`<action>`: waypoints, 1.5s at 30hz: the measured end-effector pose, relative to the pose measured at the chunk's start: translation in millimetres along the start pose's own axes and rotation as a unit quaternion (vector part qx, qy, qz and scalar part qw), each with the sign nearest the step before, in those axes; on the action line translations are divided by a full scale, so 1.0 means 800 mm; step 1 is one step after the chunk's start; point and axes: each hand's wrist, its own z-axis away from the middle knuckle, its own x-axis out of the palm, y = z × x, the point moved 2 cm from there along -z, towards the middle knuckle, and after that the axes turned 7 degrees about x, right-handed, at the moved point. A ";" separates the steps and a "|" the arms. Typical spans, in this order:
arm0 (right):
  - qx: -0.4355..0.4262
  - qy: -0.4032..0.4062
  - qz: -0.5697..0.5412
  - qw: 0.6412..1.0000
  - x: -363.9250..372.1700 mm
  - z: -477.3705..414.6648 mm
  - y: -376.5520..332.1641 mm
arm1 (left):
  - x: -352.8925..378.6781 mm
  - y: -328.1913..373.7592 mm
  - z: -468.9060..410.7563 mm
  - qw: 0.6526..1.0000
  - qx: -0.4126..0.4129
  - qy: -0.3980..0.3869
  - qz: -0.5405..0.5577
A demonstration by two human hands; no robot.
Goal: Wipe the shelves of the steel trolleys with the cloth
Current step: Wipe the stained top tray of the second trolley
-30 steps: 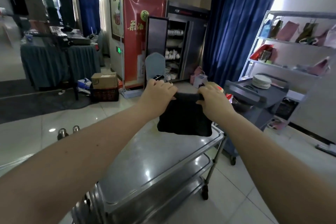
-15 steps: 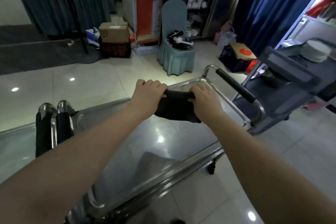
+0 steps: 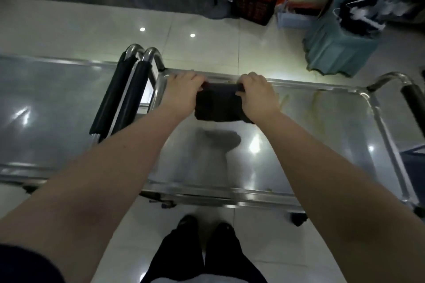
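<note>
Cloth (image 3: pixel 218 108), tight in the grip of left hand (image 3: pixel 181 94) and right hand (image 3: pixel 258 96) over the shelf (image 3: pixel 322 145), should be laid flat, then drawn nearward in overlapping strokes.

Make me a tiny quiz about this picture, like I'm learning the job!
1. True or false: the left hand and right hand both grip the dark folded cloth.
2. The cloth is over: A) the shiny steel trolley shelf; B) the tiled floor; C) a chair.
3. How many black padded handles stand side by side left of the left hand?
Key: 1 true; 2 A; 3 two.
</note>
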 end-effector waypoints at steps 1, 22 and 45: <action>-0.005 0.009 -0.011 1.000 0.004 -0.001 -0.004 | -0.003 -0.006 0.005 1.000 -0.009 0.028 -0.005; 0.135 -0.092 -0.101 0.981 0.183 0.173 -0.025 | 0.162 -0.001 0.177 0.980 -0.085 -0.157 0.084; 0.194 -0.182 0.097 0.959 0.268 0.047 0.001 | 0.185 -0.066 0.245 0.981 -0.097 -0.157 -0.058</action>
